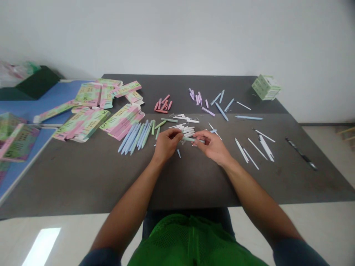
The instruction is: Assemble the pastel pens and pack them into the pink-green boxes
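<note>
- The slim pale green plastic tube [189,139] is in the air, just above the middle of the dark grey flat table [194,184], in front of the person; it is held nearly level, probably so that both ends can be reached.
- The small white plastic pieces [189,130] lie in a heap just behind the hands, perhaps to be easy to take.
- The light blue and green tapered tubes [137,138] lie side by side on the left, and the short red plastic pieces [163,105] are grouped farther back; this looks like sorting by kind and colour.
- The left hand [167,143] is closed at the fingertips: thumb and index finger pinch the left end of the pale green tube.
- The right hand [213,145] is also nearly closed, its fingertips gripping the other end; its lower fingers are partly hidden, so I cannot tell their exact position.
</note>
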The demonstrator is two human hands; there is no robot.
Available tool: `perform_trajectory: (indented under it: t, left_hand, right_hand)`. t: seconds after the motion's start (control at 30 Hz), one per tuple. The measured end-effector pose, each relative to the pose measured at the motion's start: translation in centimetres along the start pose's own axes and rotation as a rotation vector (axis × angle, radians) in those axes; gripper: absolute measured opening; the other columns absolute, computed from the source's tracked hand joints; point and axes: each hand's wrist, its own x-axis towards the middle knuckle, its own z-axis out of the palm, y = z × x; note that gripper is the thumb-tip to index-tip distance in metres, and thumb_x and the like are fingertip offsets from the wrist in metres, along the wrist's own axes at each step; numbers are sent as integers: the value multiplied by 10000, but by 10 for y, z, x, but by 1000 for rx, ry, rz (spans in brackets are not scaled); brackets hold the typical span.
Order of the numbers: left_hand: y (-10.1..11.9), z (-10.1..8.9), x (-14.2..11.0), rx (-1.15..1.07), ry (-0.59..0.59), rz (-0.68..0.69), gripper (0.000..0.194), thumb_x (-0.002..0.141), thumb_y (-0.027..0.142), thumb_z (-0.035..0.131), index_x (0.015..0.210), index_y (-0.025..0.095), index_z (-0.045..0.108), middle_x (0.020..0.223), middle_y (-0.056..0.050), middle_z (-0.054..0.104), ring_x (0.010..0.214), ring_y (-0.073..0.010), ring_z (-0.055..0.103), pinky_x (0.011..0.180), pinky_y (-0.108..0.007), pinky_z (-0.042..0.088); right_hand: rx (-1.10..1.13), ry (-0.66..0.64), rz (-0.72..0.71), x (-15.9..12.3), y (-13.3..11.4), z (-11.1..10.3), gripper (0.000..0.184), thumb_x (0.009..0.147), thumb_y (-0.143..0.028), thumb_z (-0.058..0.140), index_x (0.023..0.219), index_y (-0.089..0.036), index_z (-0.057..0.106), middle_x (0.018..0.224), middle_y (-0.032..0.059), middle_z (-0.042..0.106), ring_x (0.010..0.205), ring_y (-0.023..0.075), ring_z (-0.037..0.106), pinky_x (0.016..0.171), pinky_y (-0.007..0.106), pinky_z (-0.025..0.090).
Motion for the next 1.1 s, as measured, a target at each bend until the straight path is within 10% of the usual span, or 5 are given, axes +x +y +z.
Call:
perform_trajectory:
  t: [0.47, 1.1]
  left_hand:
    - [1, 3, -5, -456, -65, -23, 300, 781, 425, 780, 904, 156, 735, 889, -52, 710, 675, -103, 596, 664, -255, 516]
    - [20, 0, -13, -139, -83, 205, 156, 857, 292, 660, 856, 189, 777, 784, -34, 723, 829, -184, 663, 822, -326, 521]
  right_hand:
    - [-361, -83, -229, -4, -7, 10, 165, 918, -212, 596, 1037, -225, 710, 942, 51, 619, 910, 201, 583, 829, 345, 480]
    - [-217, -82, -226, -7, -11, 14, 149, 921, -270, 604, 1008, -231, 718, 905, 33, 576, 815, 170, 552, 741, 300, 460]
